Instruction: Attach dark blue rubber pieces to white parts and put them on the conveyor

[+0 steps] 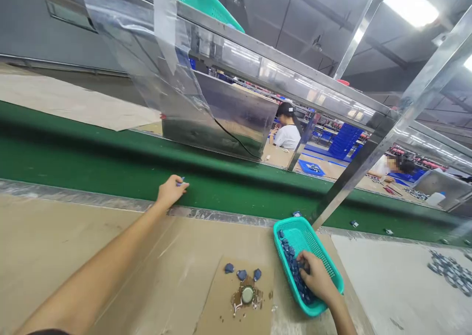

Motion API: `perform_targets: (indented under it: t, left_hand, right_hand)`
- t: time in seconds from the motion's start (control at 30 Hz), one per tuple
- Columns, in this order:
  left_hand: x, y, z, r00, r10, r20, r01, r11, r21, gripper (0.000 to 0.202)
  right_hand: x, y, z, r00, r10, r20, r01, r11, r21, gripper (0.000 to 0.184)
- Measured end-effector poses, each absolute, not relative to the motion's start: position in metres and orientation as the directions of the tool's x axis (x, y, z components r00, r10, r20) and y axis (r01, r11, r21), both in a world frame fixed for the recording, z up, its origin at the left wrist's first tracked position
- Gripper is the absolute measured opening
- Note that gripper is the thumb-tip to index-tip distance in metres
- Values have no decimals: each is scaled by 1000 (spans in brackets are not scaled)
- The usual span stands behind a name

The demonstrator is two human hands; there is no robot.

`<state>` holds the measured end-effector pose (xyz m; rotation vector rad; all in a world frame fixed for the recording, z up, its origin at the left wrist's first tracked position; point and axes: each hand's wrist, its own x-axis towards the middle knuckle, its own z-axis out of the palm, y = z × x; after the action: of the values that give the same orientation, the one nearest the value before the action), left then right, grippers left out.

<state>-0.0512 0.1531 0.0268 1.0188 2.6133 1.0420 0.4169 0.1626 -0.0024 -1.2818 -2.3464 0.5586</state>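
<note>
My left hand [171,191] is stretched out over the green conveyor belt [221,190], its thumb and fingers pinching a small blue-and-white piece [180,182]. My right hand [317,275] reaches into a turquoise plastic basket [279,246], fingers curled on the small dark blue pieces [289,256] heaped along its left side. On a cardboard sheet [214,313] left of the basket lie three dark blue pieces [242,275] in a row. Just below them a round metal cap [247,294] sits amid a brown, wet-looking smear.
A metal post [354,178] rises behind the basket. Several small pieces [354,224] lie on the belt at right, and many more [450,271] cover a white sheet. Beyond the metal frame, a person in white [288,134] and another person [391,165] sit at tables.
</note>
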Motion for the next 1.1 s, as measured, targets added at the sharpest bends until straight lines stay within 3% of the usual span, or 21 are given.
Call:
perform_targets:
  t: [0.13,0.3,0.5,0.63,0.8,0.97,1.1]
  left_hand:
    - [14,129,22,-620,783,45,325,204,923,39]
    - [72,99,6,-392,919,39,109,5,994,48]
    - [79,82,-22,-447,894,-1,-57,-27,998,47]
    - [74,80,-25,-474,881,-4,-105,-52,993,46]
    - [77,80,-27,-471,882,31,-67,-71,995,42]
    - [78,81,-31,-482,875,35,-47,-65,997,39]
    - [78,78,-28,-465,885,25,-62,-60,996,40]
  right_hand:
    - [420,173,-5,-504,837,215,645,530,-551,24]
    - [426,185,0,-476,846,240,625,517,-585,24]
    - [431,179,12,-586,810,20,639,477,-603,40]
    - [429,182,19,-600,798,-55,635,434,-639,32]
    - [438,188,21,-591,806,-29,533,363,-765,23]
    - [436,184,22,-510,857,70,386,302,-872,28]
    - [420,178,28,-490,868,75,306,252,-918,30]
